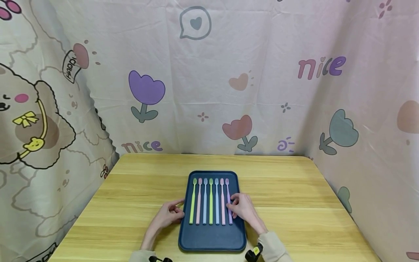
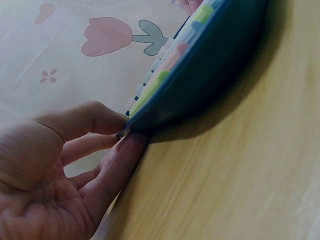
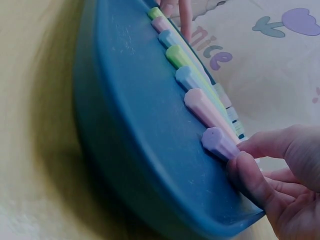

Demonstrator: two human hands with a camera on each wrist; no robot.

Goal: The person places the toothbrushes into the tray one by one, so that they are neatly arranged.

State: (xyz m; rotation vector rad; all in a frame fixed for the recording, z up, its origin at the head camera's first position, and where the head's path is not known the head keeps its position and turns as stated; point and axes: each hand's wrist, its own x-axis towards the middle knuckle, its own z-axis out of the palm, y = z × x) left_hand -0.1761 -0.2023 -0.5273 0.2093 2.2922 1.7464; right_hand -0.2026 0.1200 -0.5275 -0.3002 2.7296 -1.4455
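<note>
Several toothbrushes lie side by side, heads away from me, on a dark blue tray (image 1: 212, 238); a green toothbrush (image 1: 192, 203) is leftmost and a purple toothbrush (image 1: 229, 209) rightmost. With thumb and index finger, my right hand (image 1: 243, 208) pinches the purple toothbrush's handle, its end (image 3: 216, 139) showing in the right wrist view. Beside it lies a pink toothbrush (image 3: 202, 106). My left hand (image 1: 167, 214) holds the tray's left rim between thumb and fingers; in the left wrist view this hand (image 2: 75, 165) grips the tray edge (image 2: 150, 120).
The tray rests on a wooden table (image 1: 281, 189). A patterned cloth (image 1: 203, 72) hangs behind the table and along both sides. Wrist cameras (image 1: 253, 253) sit near the table's front edge.
</note>
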